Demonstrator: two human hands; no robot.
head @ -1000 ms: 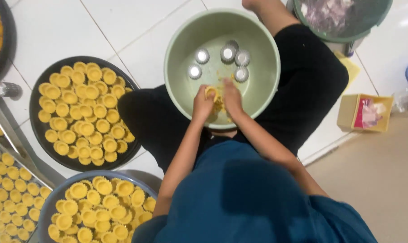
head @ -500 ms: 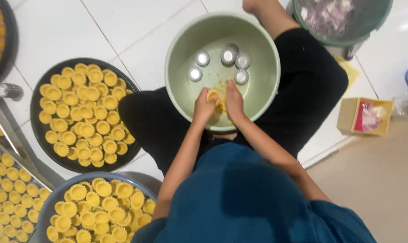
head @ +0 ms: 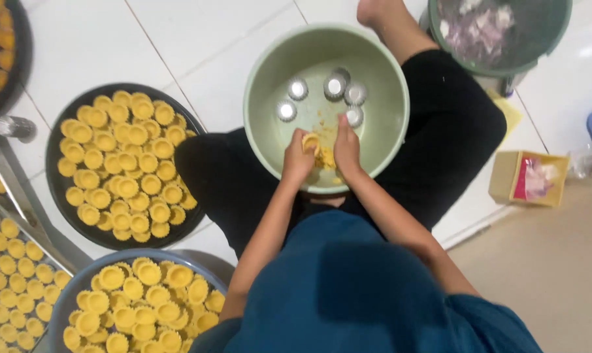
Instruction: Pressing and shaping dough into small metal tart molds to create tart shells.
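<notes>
Yellow dough point(head: 323, 157) | between both hands' fingers point(head: 309, 140) | in green bowl point(head: 387, 78)

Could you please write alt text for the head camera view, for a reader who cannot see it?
A seated person's left hand and right hand press yellow dough inside a pale green round plastic bowl holding small fluted metal tart moulds. A round black tray of yellow tart shells lies on the white tiled floor.

The round plastic basin point(head: 387, 78) is pale green, its small fluted metal moulds point(head: 335, 85) silver; the round tray point(head: 55, 189) is black under yellow pastry shells point(head: 123, 163).
</notes>
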